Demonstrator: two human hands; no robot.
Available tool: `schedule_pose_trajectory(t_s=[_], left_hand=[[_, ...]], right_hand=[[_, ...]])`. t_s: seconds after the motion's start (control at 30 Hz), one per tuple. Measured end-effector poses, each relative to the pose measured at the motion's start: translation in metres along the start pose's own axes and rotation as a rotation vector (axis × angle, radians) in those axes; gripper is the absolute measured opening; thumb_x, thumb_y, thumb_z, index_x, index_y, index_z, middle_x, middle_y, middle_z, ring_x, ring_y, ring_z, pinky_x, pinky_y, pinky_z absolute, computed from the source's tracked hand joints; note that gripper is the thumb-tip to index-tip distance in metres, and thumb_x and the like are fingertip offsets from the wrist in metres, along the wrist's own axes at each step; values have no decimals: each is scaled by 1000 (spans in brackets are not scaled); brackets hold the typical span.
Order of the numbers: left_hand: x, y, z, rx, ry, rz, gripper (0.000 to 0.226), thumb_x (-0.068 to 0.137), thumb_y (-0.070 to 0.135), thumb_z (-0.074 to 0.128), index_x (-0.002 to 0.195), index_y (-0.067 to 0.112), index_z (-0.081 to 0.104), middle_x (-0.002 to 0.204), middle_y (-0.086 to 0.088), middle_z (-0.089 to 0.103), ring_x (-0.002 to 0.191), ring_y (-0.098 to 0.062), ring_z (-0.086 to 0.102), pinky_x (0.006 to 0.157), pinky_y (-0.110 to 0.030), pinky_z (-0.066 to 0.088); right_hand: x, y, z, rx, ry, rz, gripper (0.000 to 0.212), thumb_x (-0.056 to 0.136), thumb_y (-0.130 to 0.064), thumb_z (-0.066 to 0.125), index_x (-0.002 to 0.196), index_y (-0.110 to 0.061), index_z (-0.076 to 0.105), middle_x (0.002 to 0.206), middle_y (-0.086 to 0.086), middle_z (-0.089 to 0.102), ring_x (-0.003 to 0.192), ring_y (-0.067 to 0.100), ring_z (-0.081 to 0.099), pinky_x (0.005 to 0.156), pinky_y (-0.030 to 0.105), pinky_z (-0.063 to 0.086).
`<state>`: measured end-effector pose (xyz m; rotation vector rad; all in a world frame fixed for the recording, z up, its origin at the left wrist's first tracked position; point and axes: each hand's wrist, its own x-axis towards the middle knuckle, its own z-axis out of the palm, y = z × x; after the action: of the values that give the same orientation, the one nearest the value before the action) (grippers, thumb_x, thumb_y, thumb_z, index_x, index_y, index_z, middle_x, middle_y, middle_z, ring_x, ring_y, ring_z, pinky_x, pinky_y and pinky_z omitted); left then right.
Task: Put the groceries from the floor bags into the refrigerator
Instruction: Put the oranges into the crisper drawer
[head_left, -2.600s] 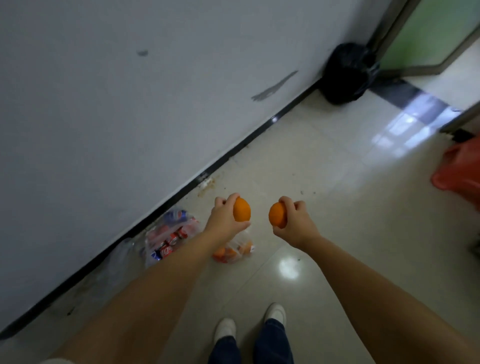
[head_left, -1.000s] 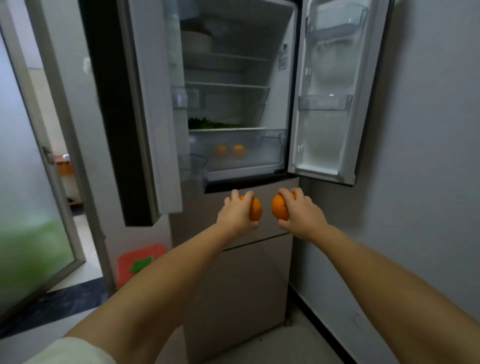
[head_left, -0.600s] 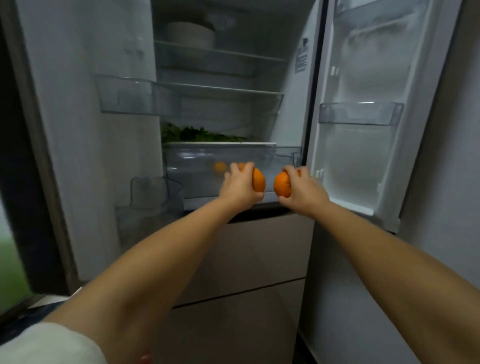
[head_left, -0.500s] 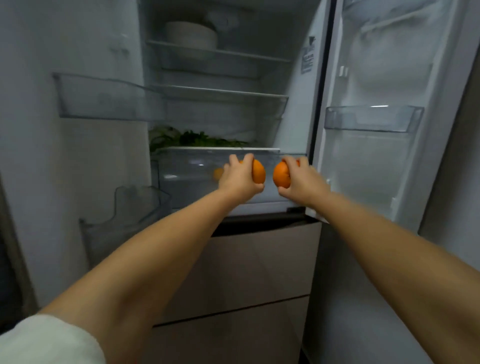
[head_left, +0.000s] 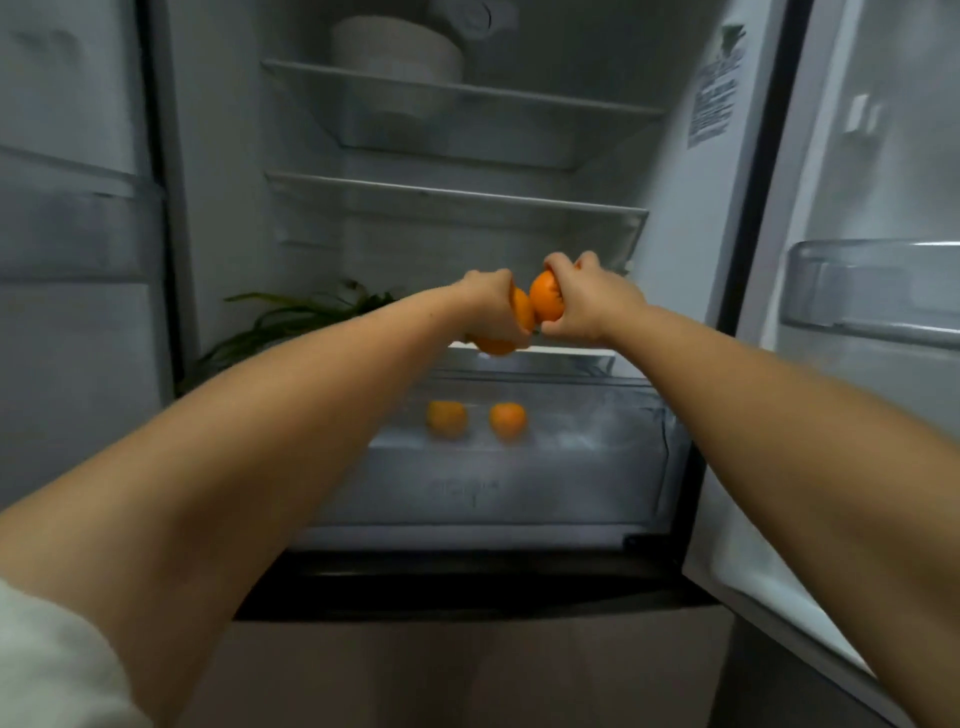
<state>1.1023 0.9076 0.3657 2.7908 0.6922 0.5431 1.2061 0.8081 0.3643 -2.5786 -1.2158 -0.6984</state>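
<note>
Right now both arms reach into the open refrigerator (head_left: 223, 156), each hand wrapped around an orange just above the clear crisper drawer (head_left: 519, 467): the left hand (head_left: 485, 306) curls its fingers over the left orange (head_left: 506, 332), the right hand (head_left: 582, 306) grips the right orange (head_left: 545, 304), and the two fruits touch. Inside that drawer, two more oranges (head_left: 475, 420) sit side by side behind its front wall. Leafy greens (head_left: 291, 317) lie on the drawer's lid to the left of the hands, and a pale bowl (head_left: 395, 49) stands on the top shelf, well above the drawer.
</note>
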Motion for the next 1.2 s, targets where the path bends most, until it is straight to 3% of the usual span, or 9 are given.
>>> schedule_pose_trajectory(t_s=[0.17, 0.27, 0.37, 0.57, 0.73, 0.9, 1.03, 1.13, 1.2], left_hand=[[66, -11, 37, 62, -299, 21, 46, 79, 31, 71, 116, 11, 52, 112, -8, 55, 102, -26, 62, 63, -34, 59], [98, -11, 59, 121, -498, 15, 43, 81, 35, 69, 115, 11, 57, 118, -10, 60, 95, -22, 62, 62, -29, 57], [124, -3, 77, 155, -614, 57, 49, 83, 32, 70, 125, 13, 54, 122, -9, 54, 93, -22, 59, 61, -28, 56], [156, 5, 113, 249, -752, 183, 57, 83, 39, 70, 132, 22, 47, 120, -5, 52, 88, -19, 58, 54, -26, 53], [159, -13, 139, 404, -965, 234, 22, 90, 31, 63, 101, 16, 52, 90, -1, 56, 77, -16, 57, 67, -26, 51], [156, -23, 158, 521, -1003, 307, 41, 92, 32, 58, 128, 11, 55, 102, -3, 57, 86, -19, 55, 59, -22, 46], [155, -35, 165, 300, -848, 250, 42, 98, 34, 45, 132, 9, 49, 87, -3, 52, 96, -21, 39, 56, -24, 32], [153, -33, 161, 291, -794, 226, 50, 99, 35, 44, 140, 6, 43, 135, -12, 53, 98, -19, 39, 56, -24, 32], [153, -28, 151, 300, -816, 138, 47, 99, 35, 45, 138, 8, 47, 139, -12, 51, 97, -19, 45, 57, -26, 37]], right_hand=[[46, 15, 47, -111, -349, 51, 75, 77, -40, 70, 137, -17, 33, 133, 15, 44, 113, 37, 55, 86, 42, 49], [68, 25, 71, -125, -709, 95, 63, 79, -34, 72, 131, -15, 43, 127, 11, 54, 104, 30, 63, 86, 43, 55], [88, 33, 96, -164, -878, 114, 62, 75, -38, 74, 128, -17, 50, 126, 11, 58, 105, 30, 65, 90, 46, 54], [105, 54, 125, -160, -1065, 166, 61, 77, -34, 76, 131, -20, 53, 130, 9, 58, 114, 29, 61, 95, 44, 51], [103, 49, 150, -55, -1206, 213, 62, 84, -26, 71, 138, -11, 45, 138, 16, 51, 121, 34, 56, 92, 45, 52], [97, 45, 164, 109, -1244, 294, 66, 84, -10, 71, 141, -8, 38, 138, 20, 50, 120, 39, 56, 98, 54, 47], [93, 45, 160, 146, -1264, 308, 59, 86, -11, 69, 137, -4, 42, 138, 21, 50, 120, 37, 56, 86, 47, 54], [95, 42, 154, 144, -1287, 327, 56, 87, -12, 67, 137, -4, 43, 138, 23, 49, 120, 40, 56, 91, 54, 50], [95, 41, 146, 187, -1248, 372, 54, 88, -13, 67, 137, -7, 45, 138, 23, 49, 117, 40, 57, 93, 60, 47]])
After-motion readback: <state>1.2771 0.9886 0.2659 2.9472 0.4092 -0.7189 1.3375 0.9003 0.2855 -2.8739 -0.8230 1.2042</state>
